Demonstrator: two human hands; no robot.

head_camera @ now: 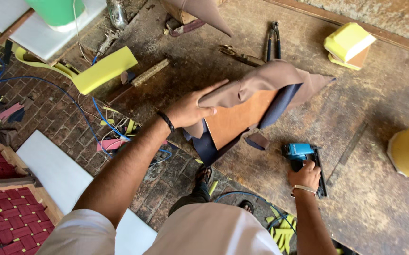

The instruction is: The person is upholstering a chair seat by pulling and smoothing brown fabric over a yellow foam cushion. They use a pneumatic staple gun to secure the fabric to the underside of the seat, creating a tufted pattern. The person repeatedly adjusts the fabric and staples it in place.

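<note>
Left hand [190, 111] flat on soft brown fabric [261, 82] over smooth board [235, 120], right hand [304, 175] clamped on blue stapler [303, 153], rough wooden surface [383, 108].

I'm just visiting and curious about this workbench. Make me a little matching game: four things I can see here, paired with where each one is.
Things:
1. left hand
2. blue staple gun
3. pliers
4. yellow foam block

Places:
A. at the far right of the bench, near the wall
B. gripped by the right hand
C. lying beyond the brown fabric
D. pressing the brown fabric over the wooden panel

Pairs: 1-D, 2-B, 3-C, 4-A
</note>
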